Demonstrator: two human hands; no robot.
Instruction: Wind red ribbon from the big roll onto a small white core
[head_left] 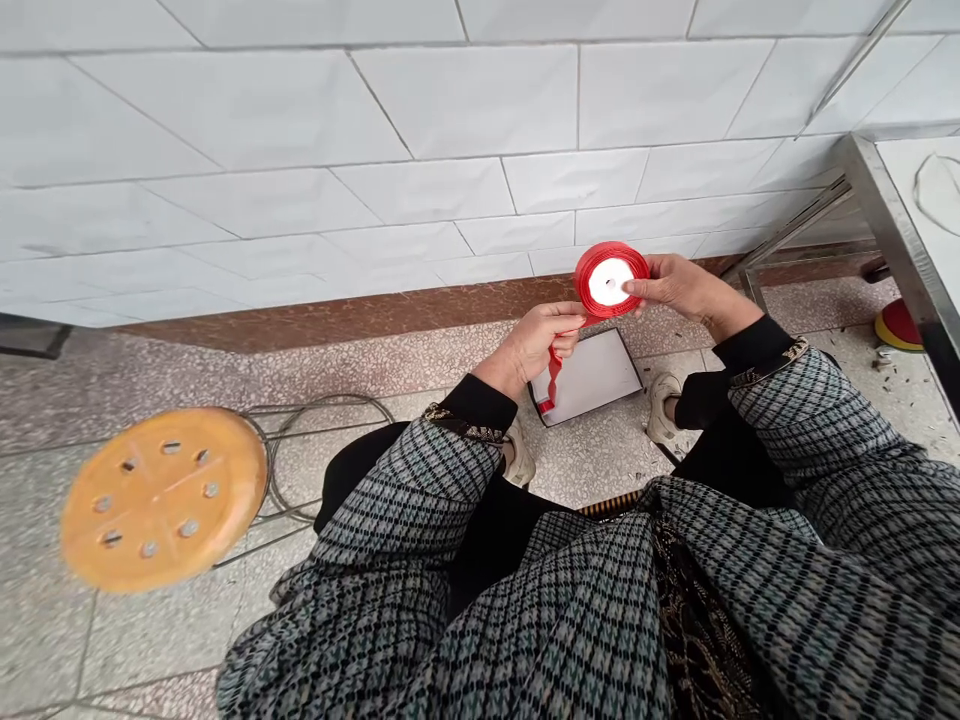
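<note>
Fingertips [637, 288] of the right hand [686, 290] pinch the red ribbon spool [606, 280] by its white core, seemingly so it can turn; just below, the left hand [534, 345] closes on the loose ribbon tail [553, 378].

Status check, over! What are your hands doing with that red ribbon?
Right hand pinching red ribbon spool. Left hand gripping loose ribbon end, hanging down. White board on floor beneath, orange stool to the left.
</note>
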